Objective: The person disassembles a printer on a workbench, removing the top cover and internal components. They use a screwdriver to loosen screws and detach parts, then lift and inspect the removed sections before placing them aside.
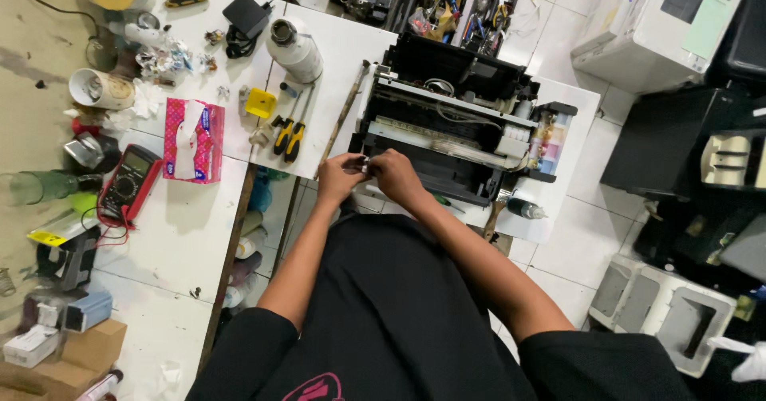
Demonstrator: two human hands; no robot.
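Barely visible, a tiny part (pixel 365 162) sits pinched between my left hand (pixel 339 176) and right hand (pixel 393 173), fingers hiding it, beside the opened printer (pixel 459 122).

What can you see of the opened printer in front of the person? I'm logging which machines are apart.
The printer is black, its cover off, exposing a pale metal rail, grey wiring and light inner parts. A clear block of ink tanks with coloured ink sits at its right end. It rests on the white table, slightly askew. The left hand and right hand meet at its front edge, pinching a small part too tiny to identify.
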